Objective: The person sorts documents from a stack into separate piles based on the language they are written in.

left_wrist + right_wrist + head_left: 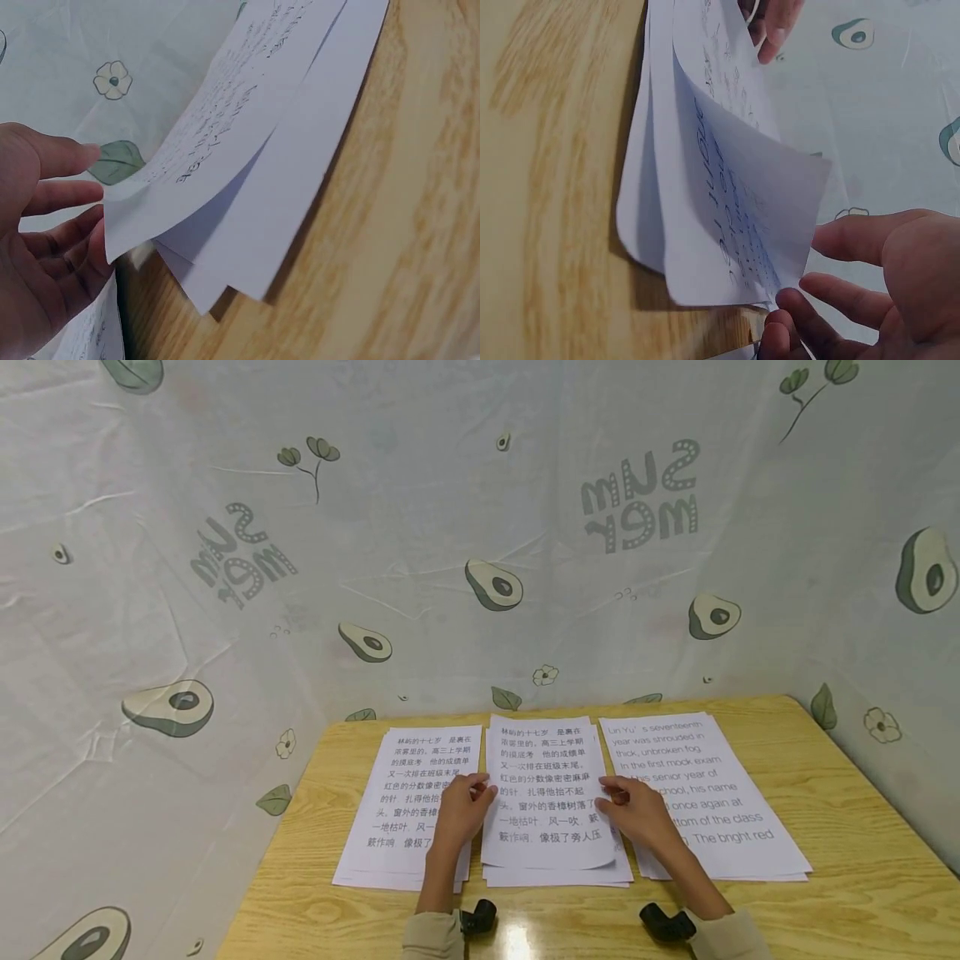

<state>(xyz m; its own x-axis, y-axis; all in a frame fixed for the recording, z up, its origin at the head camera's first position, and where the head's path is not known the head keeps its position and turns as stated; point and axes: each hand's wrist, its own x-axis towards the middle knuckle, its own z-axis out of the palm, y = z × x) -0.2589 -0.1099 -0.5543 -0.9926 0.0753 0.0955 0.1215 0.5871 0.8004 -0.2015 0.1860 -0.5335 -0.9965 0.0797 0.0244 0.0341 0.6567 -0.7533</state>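
In the head view, a printed sheet with Chinese text lies over the middle stack, its lower edge raised and bowed. My left hand touches its left edge with the fingertips, thumb and index slightly apart. At the opposite edge is my right hand, its thumb and fingertips against the paper. The left wrist view shows the lifted corner of the sheet against the fingers of my left hand. Fingertips of my right hand meet the upward-curling sheet in the right wrist view.
A stack of Chinese-text sheets lies to the left, partly under my left forearm. English-text sheets lie to the right, under my right hand. The wooden table meets a hanging cloth printed with avocados at its back edge.
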